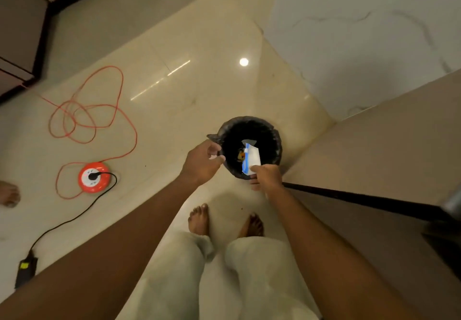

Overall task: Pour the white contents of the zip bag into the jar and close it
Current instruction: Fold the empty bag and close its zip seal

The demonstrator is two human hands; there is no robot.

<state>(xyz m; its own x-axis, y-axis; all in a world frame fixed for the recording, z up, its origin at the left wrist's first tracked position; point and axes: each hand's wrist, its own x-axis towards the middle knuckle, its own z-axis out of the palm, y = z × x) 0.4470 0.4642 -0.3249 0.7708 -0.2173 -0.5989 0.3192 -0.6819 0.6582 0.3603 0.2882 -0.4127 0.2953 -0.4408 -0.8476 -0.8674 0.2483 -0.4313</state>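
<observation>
I look straight down at a round bin (275, 142) lined with a black bag, standing on the floor in front of my feet. My right hand (267, 176) pinches a flat white zip bag (252, 158) with a blue edge and holds it over the bin's mouth. My left hand (203, 161) hovers at the bin's left rim with fingers loosely curled, and I cannot make out anything in it. Some scraps lie at the bottom of the bin. No jar is in view.
An orange extension reel (94, 177) with a loose orange cord (92, 110) lies on the tiled floor to the left, with a black cable running to an adapter (25, 271). A cabinet side (374, 150) rises on the right. Another person's foot (8, 193) shows at the left edge.
</observation>
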